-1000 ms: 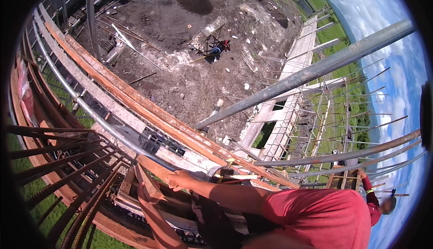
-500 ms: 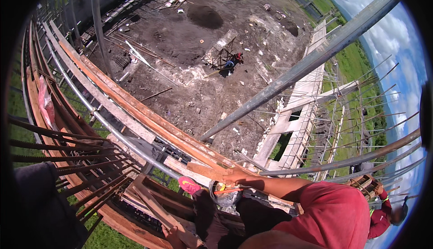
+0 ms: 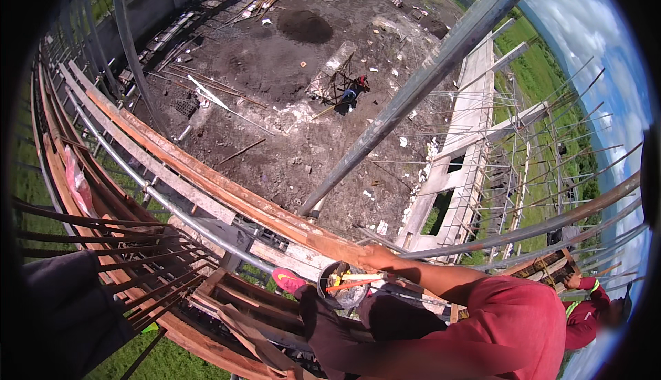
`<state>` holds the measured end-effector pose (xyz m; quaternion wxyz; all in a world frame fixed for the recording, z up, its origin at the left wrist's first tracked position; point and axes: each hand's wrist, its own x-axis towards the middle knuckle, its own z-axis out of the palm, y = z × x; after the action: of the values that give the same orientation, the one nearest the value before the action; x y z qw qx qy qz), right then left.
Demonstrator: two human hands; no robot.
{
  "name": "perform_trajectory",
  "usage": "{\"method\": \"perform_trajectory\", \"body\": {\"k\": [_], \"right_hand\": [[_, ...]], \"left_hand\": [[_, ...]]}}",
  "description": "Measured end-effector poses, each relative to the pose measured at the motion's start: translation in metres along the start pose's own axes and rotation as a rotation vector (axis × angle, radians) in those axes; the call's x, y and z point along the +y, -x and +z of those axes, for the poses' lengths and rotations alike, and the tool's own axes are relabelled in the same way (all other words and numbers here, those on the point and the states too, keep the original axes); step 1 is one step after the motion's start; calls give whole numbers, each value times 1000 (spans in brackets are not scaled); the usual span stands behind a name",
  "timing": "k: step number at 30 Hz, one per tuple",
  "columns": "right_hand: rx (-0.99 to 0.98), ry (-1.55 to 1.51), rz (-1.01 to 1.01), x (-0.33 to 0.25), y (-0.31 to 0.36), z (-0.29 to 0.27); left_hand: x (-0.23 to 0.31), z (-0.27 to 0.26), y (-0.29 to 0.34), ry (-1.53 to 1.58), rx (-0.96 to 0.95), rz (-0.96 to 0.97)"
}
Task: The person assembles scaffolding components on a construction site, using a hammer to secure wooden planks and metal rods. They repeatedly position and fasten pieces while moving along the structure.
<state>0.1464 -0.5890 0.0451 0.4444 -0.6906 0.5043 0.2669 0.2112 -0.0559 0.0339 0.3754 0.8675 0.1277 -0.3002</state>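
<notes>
Neither of my hands shows in the head view. At the lower left a dark cloth shape (image 3: pixel 62 311) fills the corner; I cannot tell if it is my own clothing. Below me a co-worker in a red shirt (image 3: pixel 509 325) and dark trousers crouches on the scaffold. That person's hand (image 3: pixel 375 257) rests on the end of a long wooden plank (image 3: pixel 227 190). Just beneath it stands a small dark bucket (image 3: pixel 341 287) holding an orange-handled tool. A pink shoe (image 3: pixel 288 280) lies left of the bucket.
A grey steel pipe (image 3: pixel 427 84) slants across the middle. Rusty rebar (image 3: pixel 103 242) fans out at the left, above a curved metal tube (image 3: pixel 158 197). Far below is bare dirt ground (image 3: pixel 275 90) with debris. A second person in red (image 3: pixel 589 301) stands at the right.
The view has swung down and left. The co-worker's hand has moved right along the plank, and the bucket and pink shoe have come into sight.
</notes>
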Motion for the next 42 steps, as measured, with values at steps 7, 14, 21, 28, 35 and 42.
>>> {"method": "perform_trajectory", "body": {"k": [7,14,21,28,35,42], "right_hand": [[-52,-150,-37,28,22,-18],[29,-6,-69,46,54,-30],[-264,267,-398,5,75,-56],[-659,286,-568,-69,77,-59],[-1028,435,-546,-107,58,26],[-1093,341,-406,-95,34,51]], "left_hand": [[6,16,15,182,-50,5],[-7,32,71,195,87,31],[18,44,131,904,339,-247],[3,16,195,551,507,-128],[0,-7,249,513,735,-195],[-27,3,285,571,826,-338]]}}
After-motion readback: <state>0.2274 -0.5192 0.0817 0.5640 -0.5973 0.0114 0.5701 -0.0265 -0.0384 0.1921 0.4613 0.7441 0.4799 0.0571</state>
